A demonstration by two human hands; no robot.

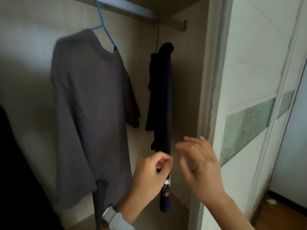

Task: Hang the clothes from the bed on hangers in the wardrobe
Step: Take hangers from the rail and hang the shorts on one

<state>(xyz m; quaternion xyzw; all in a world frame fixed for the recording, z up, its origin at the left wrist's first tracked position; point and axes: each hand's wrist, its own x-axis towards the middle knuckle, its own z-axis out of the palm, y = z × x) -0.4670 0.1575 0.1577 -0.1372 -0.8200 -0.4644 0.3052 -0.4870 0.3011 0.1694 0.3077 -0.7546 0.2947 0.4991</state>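
Wardrobe rail (174,22) at 12 o'clock. Grey T-shirt (89,105) on blue hanger (103,25) at 10 o'clock. Dark garment (162,97) hangs centre, near T-shirt's sleeve. Left hand (149,175), 6 o'clock, pinches garment's lower edge and hides part of it. Right hand (199,165), 5 o'clock, blurred, fingers spread, grasps nothing. White-orange print (166,186) on garment, unreadable. Wristwatch (114,218) at 7 o'clock. Sliding door (249,80) at 3 o'clock.

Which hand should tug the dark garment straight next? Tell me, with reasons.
Left hand: its fingers pinch the dark garment low down. The right hand hovers open beside it, apparently touching nothing.
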